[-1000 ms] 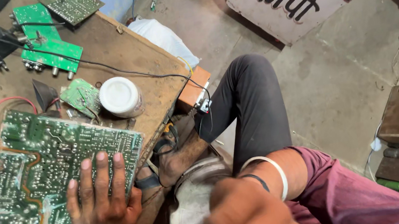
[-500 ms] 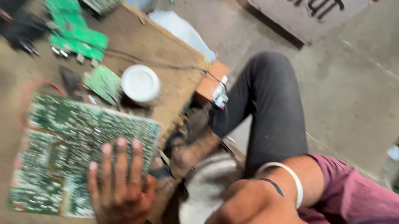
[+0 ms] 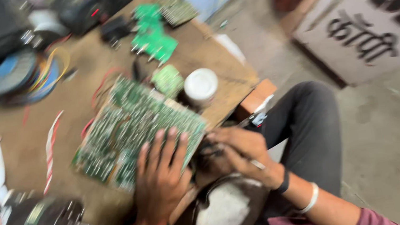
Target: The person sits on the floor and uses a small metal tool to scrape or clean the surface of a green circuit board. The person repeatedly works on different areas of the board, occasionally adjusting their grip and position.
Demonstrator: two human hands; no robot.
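Observation:
A large green circuit board [image 3: 128,129] lies on the brown worktable [image 3: 201,53]. My left hand [image 3: 159,178] rests flat on the board's near edge with its fingers spread. My right hand [image 3: 240,149], with a ring, a dark band and a white bangle at the wrist, is at the table edge just right of the left hand. Its fingers curl toward a dark thing by the board's corner. Blur hides whether it grips anything.
A white round lid [image 3: 200,84] and a small green board [image 3: 168,79] sit behind the big board. More green boards [image 3: 154,35], coloured wire coils [image 3: 39,74] and a dark device [image 3: 86,4] lie farther back. A round metal part [image 3: 54,224] is at near left. My dark-trousered knee [image 3: 307,111] is over the concrete floor.
My right hand has come up from the near foreground to the table edge beside my left hand. The view has swung left, showing more of the table. The left hand stays on the board.

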